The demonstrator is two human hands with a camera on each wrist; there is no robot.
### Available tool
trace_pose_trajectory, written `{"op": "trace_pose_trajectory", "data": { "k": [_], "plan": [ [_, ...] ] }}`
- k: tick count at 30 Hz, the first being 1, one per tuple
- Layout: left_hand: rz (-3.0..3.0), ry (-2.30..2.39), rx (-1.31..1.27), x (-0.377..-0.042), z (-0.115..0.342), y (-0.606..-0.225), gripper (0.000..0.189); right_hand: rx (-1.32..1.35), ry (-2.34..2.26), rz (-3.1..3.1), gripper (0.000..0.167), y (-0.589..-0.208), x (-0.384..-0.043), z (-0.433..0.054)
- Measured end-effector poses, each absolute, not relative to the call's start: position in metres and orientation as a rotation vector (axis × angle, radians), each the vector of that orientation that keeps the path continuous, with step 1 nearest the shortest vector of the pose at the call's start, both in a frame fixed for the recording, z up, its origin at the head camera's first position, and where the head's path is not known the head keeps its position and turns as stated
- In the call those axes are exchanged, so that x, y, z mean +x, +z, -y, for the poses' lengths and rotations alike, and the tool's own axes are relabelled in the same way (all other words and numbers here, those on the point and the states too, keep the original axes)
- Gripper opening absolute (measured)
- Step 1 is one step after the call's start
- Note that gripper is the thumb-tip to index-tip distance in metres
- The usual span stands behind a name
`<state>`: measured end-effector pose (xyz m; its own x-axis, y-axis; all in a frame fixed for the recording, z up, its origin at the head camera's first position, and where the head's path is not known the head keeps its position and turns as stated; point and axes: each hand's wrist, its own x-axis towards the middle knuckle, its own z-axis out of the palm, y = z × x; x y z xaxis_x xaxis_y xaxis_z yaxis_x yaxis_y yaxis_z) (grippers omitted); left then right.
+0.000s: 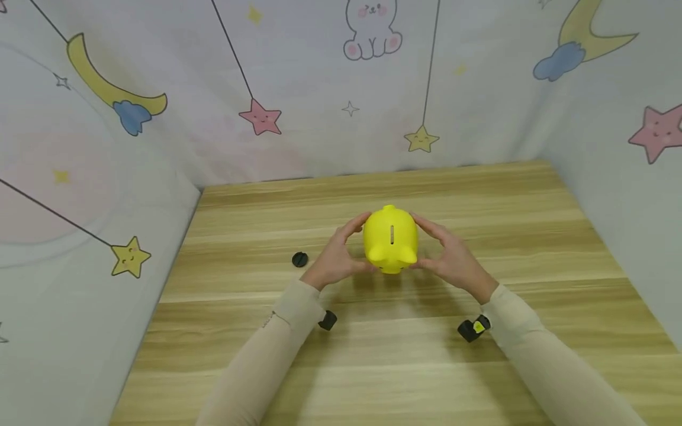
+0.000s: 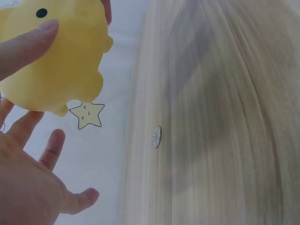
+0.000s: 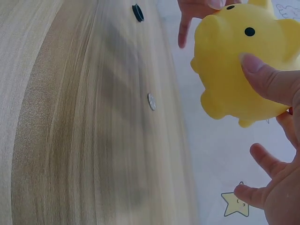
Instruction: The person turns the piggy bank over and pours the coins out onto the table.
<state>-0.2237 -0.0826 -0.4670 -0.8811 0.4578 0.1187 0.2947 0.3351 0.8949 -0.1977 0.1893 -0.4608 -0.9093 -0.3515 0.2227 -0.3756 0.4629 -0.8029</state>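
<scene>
A yellow piggy bank point(image 1: 379, 229) is held up off the wooden table, its coin slot facing the head camera and its snout toward the person. The left hand point(image 1: 337, 255) grips one side of it, thumb near the face and fingers behind. On the opposite side the right hand point(image 1: 454, 259) holds it in the same manner. Both wrist views show a silver coin point(image 2: 157, 137) lying flat on the tabletop below; in the head view the coin cannot be seen. A round black plug point(image 1: 300, 259) with a groove across it lies left of the left hand.
The wooden table point(image 1: 394, 367) meets a pale printed curtain point(image 1: 319, 148) at the back and both sides. Black wrist-worn devices, the left one point(image 1: 328, 320) and the right one point(image 1: 470, 329), stick out inward from the sleeves.
</scene>
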Motion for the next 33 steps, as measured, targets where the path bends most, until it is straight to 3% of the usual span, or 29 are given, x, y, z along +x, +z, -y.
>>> {"op": "trace_pose_trajectory", "data": {
  "k": [21,33],
  "plan": [
    [-2.581,1.543,0.914,-0.2245,0.0817,-0.4646,0.103,0.791,1.222,2.489,0.098,-0.4604,-0.1961,-0.1847],
    [-2.539,1.549,0.888,-0.2230,0.0816,-0.4656,0.102,0.775,1.234,2.552,0.096,-0.4613,-0.1942,-0.1863]
  ]
}}
